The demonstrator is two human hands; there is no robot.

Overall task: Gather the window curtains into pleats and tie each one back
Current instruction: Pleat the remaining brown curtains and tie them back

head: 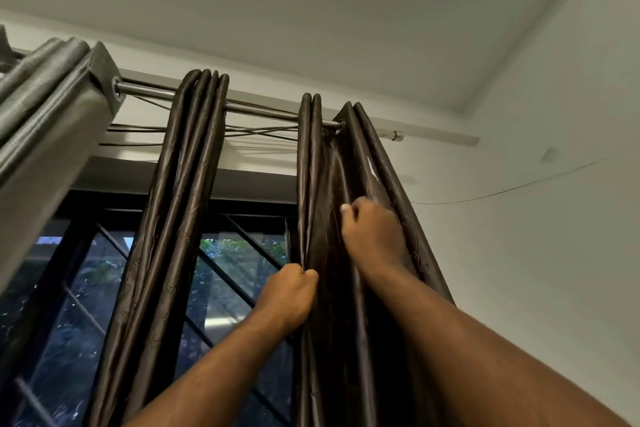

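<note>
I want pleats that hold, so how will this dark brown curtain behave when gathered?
The dark brown curtain is probably floppy: it hangs in soft folds. Its sheen suggests slippery cloth, so pleats pinched by the left hand and right hand may slide apart.

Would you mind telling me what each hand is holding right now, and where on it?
Both grip the right-hand dark brown curtain. The left hand pinches its left-edge folds; the right hand clutches folds higher up, nearer the rod.
</note>
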